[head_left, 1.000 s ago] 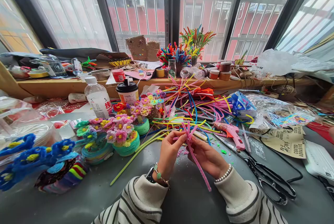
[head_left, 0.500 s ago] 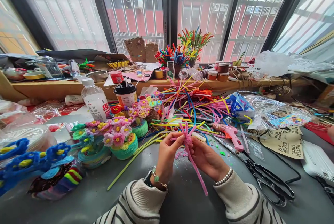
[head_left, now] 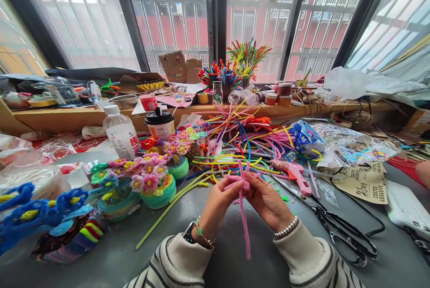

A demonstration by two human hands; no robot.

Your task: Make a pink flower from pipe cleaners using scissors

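My left hand (head_left: 220, 205) and my right hand (head_left: 267, 200) meet over the grey table, both pinched on a pink pipe cleaner (head_left: 244, 223). Its upper ends fan out above my fingertips like petals, and its long stem hangs down between my wrists. Both sleeves are striped. A watch and bead bracelet sit on my left wrist, a pearl bracelet on my right. Just behind my hands lies a heap of loose coloured pipe cleaners (head_left: 248, 138).
Finished pipe-cleaner flower pots (head_left: 156, 182) and blue flowers (head_left: 30, 209) stand left. A pink glue gun (head_left: 295, 174) and black scissors (head_left: 342, 234) lie right. A water bottle (head_left: 121, 133), a lidded cup (head_left: 160, 124) and a cluttered windowsill (head_left: 83, 111) are behind.
The stem has swung from slanting right to hanging nearly straight down. My hands have shifted slightly nearer each other; the view tilted a little downward.
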